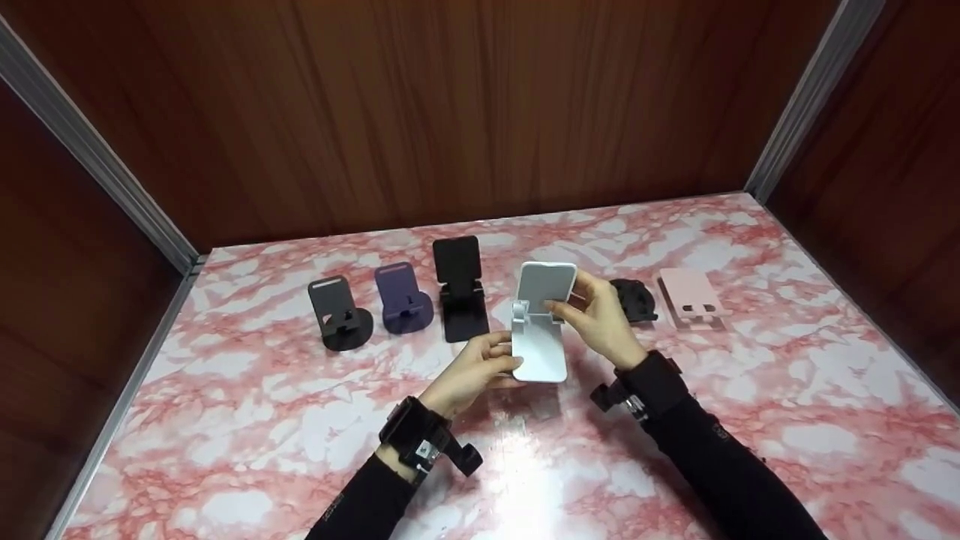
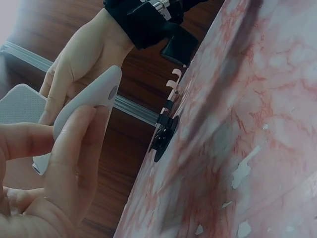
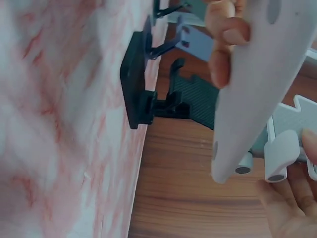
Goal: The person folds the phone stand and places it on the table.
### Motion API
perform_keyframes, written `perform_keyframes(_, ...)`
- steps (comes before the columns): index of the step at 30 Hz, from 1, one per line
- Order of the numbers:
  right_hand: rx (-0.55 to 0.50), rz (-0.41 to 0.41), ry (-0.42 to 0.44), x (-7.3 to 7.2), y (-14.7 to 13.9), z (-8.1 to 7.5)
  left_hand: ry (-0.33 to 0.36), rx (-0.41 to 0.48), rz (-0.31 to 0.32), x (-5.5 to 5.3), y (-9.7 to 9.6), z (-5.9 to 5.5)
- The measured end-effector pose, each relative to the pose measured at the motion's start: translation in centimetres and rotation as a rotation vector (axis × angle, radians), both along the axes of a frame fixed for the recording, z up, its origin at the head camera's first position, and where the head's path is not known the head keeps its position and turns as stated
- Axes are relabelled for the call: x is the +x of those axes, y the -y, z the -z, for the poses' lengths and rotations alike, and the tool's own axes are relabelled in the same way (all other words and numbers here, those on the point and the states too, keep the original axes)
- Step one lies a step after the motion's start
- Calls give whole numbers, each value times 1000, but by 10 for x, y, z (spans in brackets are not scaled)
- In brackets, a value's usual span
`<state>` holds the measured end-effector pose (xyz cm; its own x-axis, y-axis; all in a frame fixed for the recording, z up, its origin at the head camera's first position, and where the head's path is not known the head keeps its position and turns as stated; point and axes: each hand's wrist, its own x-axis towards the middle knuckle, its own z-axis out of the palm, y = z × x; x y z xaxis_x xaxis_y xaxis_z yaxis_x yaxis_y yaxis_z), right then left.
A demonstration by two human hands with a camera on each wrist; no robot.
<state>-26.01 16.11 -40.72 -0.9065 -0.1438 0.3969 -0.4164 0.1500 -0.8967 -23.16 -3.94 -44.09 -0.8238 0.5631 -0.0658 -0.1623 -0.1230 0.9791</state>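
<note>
The fingers of the left hand (image 1: 469,373) are bent and pinch the lower plate of the white phone stand (image 1: 540,352) at its side edge, thumb on the face and the other fingers behind. The fingers of the right hand (image 1: 604,322) grip the upper plate, with the thumb on its grey pad (image 1: 544,289). So the stand is between both hands, lifted above the worktop (image 1: 255,442), unfolded at the hinge. I judge it light and stiff, probably of smooth plastic, a little slippery; the plate edges seem the best place for holding, and the hinge perhaps the weakest part. No container is seen. To the left of it on the worktop are a black stand (image 1: 459,262), a purple stand (image 1: 396,285) and a dark grey stand (image 1: 330,298); to the right, a black round stand (image 1: 636,301), partly hidden by the right hand, and a pink stand (image 1: 687,289).
</note>
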Motion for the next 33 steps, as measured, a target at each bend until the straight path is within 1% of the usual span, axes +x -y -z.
perform_keyframes(4, 19, 51, -56, 0, 0, 0, 5, -7, 1, 1, -1, -1)
perform_keyframes(9, 58, 90, -115, -1, -1, 0, 31, 16, -13, 2, -2, -3)
perform_keyframes(11, 75, 107, -152, -1, -1, 0, 38, 20, -20, 2, -3, -4)
perform_keyframes(14, 148, 134, -237, 2, 1, 1, 45, 40, -32, 2, -2, -4)
perform_keyframes(18, 243, 110, -342, 7, 10, 0, 54, 84, -63, 0, -2, -4)
perform_keyframes(21, 245, 91, -363, 8, 15, 2, 55, 94, -85, -1, -1, -5)
perform_keyframes(24, 227, 102, -357, 6, 15, 7, 66, 96, -90, -2, -1, -5)
perform_keyframes(26, 213, 96, -359, 4, 14, 10, 86, 95, -89, -2, -1, -6)
perform_keyframes(29, 214, 85, -395, 3, 12, 12, 109, 89, -76, 0, 0, -9)
perform_keyframes(33, 236, 98, -449, 3, 13, 12, 84, 107, -36, 2, 3, -13)
